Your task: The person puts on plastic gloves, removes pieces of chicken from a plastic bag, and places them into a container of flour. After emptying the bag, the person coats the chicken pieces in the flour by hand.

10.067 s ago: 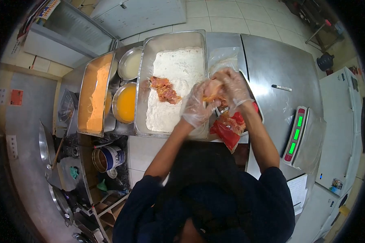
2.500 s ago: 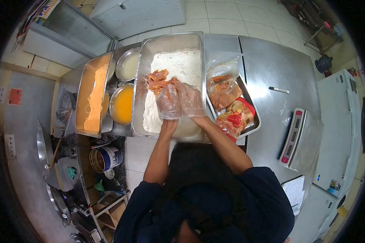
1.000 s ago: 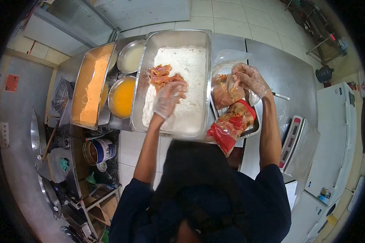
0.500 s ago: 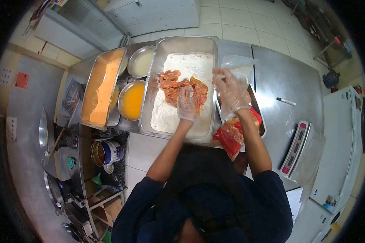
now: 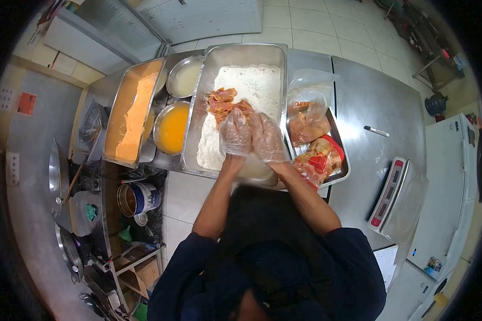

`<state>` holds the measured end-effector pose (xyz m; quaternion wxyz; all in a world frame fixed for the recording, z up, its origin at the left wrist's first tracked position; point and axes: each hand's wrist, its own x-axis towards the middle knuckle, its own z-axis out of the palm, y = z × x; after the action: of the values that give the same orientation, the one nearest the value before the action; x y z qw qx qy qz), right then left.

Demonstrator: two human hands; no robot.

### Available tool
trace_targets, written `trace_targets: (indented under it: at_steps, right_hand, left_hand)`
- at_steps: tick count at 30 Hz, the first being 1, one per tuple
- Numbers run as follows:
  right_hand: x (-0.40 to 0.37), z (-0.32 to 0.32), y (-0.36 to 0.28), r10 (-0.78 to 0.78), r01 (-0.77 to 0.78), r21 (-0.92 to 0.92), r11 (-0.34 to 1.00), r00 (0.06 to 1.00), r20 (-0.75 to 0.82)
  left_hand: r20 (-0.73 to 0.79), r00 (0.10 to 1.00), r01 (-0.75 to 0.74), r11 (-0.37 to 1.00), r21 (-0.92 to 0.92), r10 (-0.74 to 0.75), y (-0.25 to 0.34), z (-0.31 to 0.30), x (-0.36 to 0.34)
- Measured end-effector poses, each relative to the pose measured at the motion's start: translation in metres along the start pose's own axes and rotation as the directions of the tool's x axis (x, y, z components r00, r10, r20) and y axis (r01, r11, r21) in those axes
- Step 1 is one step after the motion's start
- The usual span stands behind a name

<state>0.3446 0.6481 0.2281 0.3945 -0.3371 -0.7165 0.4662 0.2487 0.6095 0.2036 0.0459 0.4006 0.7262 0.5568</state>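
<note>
Raw marinated meat pieces (image 5: pixel 223 100), reddish orange, lie heaped on white flour (image 5: pixel 247 80) in a deep steel pan (image 5: pixel 283 67). Both my hands wear clear plastic gloves. My left hand (image 5: pixel 235 132) lies over the near part of the meat, fingers pointing away from me. Close against it on the right, my right hand (image 5: pixel 268 138) also rests on the meat with its fingers extended. Between them they hide the nearer pieces, and the fingertips are partly blurred.
To the left stand a pan of orange powder (image 5: pixel 136 115), a bowl of orange liquid (image 5: pixel 173 128) and a bowl of pale liquid (image 5: pixel 186 78). On the right, a steel tray (image 5: pixel 338 175) holds bagged meat (image 5: pixel 309 127) and a red-marked bag (image 5: pixel 321 156). Farther right are a marker (image 5: pixel 376 131) and a scale (image 5: pixel 389 192).
My right hand has moved left and toward me, from above the bagged meat into the flour pan beside my left hand. My left hand has shifted slightly left. The bagged meat now shows.
</note>
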Motion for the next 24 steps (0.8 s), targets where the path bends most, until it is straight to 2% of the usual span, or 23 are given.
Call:
trace_targets:
  at_steps: [1,2,3,4,5,6,7,8,9,10,11,12,13,14,15,17,18,19,20,21,22,23,24]
  right_hand:
    - [0.001,-0.001,0.002,0.007,-0.007,-0.009,1.0,1.0,-0.005]
    - [0.004,-0.001,0.006,0.12,-0.121,0.027,0.992,0.992,0.036]
    - [0.007,-0.001,0.008,0.232,-0.237,0.061,0.97,0.969,0.082]
    - [0.008,0.001,0.008,0.338,-0.351,0.093,0.932,0.932,0.129]
    - [0.008,0.008,0.005,0.397,-0.397,0.286,0.872,0.916,0.058]
    - [0.009,0.011,0.006,0.398,-0.397,0.284,0.873,0.916,0.056]
    - [0.012,0.014,0.011,0.441,-0.433,0.425,0.795,0.893,0.086]
    - [0.014,0.016,0.013,0.476,-0.458,0.553,0.696,0.871,0.123]
    - [0.016,0.014,0.011,0.473,-0.458,0.549,0.699,0.872,0.124]
    - [0.017,0.011,0.006,0.496,-0.522,0.624,0.582,0.836,0.236]
    - [0.017,0.01,0.004,0.501,-0.582,0.678,0.449,0.793,0.348]
    - [0.017,0.01,0.011,0.501,-0.583,0.677,0.449,0.792,0.35]
    - [0.018,0.01,0.016,0.423,-0.614,0.699,0.366,0.779,0.463]
    - [0.018,0.011,0.021,0.332,-0.648,0.708,0.28,0.757,0.562]
    - [0.016,0.014,0.026,0.332,-0.652,0.705,0.28,0.754,0.566]
    - [0.019,0.004,-0.027,0.55,-0.686,0.728,-0.013,0.603,0.578]
    - [0.018,0.001,-0.022,0.552,-0.687,0.726,-0.014,0.6,0.579]
    - [0.017,-0.006,-0.01,0.464,-0.765,0.64,0.076,0.596,0.656]
    - [0.016,-0.007,0.001,0.377,-0.817,0.549,0.176,0.571,0.73]
    - [0.017,0.001,0.018,0.376,-0.815,0.552,0.176,0.574,0.727]
    - [0.02,0.011,0.04,0.363,-0.816,0.509,0.274,0.578,0.731]
    - [0.024,0.015,0.052,0.351,-0.808,0.458,0.371,0.579,0.736]
    - [0.038,0.006,0.041,0.353,-0.807,0.458,0.372,0.58,0.734]
  left_hand:
    - [0.053,0.998,0.032,0.995,0.1,-0.037,0.003,-0.004,-0.006]
    - [0.101,0.992,0.058,0.978,0.2,-0.079,0.003,-0.006,-0.01]
    - [-0.068,0.873,-0.4,0.789,0.466,0.484,-0.003,-0.002,-0.003]
    - [-0.062,0.875,-0.402,0.791,0.461,0.481,-0.007,-0.004,-0.007]
    - [-0.021,0.948,-0.303,0.922,0.242,0.317,-0.011,-0.007,-0.011]
    - [0.057,0.986,-0.156,0.988,0.02,0.155,0.0,-0.011,-0.01]
    - [0.057,0.987,-0.152,0.988,0.017,0.151,0.001,-0.011,-0.01]
    - [0.041,0.961,-0.274,0.961,0.038,0.272,0.002,-0.01,-0.008]
    - [0.026,0.92,-0.391,0.918,0.061,0.391,0.002,-0.01,-0.007]
    - [0.023,0.921,-0.389,0.919,0.062,0.389,0.003,-0.01,-0.008]
    - [0.021,0.954,-0.299,0.954,-0.004,0.299,0.004,-0.01,-0.011]
    - [0.025,0.978,-0.205,0.976,-0.07,0.207,0.004,-0.01,-0.012]
    - [0.021,0.978,-0.205,0.976,-0.07,0.207,0.002,-0.01,-0.011]
    - [0.007,0.943,-0.333,0.942,-0.034,0.333,-0.002,-0.009,-0.009]
    - [-0.002,0.892,-0.452,0.892,0.005,0.452,-0.007,-0.008,-0.01]
    - [0.022,0.883,-0.467,0.883,-0.045,0.468,-0.023,-0.006,-0.013]
    - [0.049,0.874,-0.478,0.873,-0.097,0.484,-0.027,-0.006,-0.015]
    - [0.047,0.875,-0.477,0.874,-0.096,0.483,-0.026,-0.008,-0.014]
    - [0.05,0.823,-0.565,0.825,-0.03,0.566,-0.024,-0.012,-0.014]
    - [0.061,0.761,-0.648,0.761,0.032,0.645,-0.024,-0.014,-0.012]
    - [0.065,0.76,-0.649,0.76,0.027,0.646,-0.025,-0.015,-0.011]
    - [0.068,0.844,-0.53,0.847,-0.032,0.531,-0.028,-0.015,-0.01]
    - [0.076,0.911,-0.4,0.912,-0.088,0.406,-0.031,-0.016,-0.007]
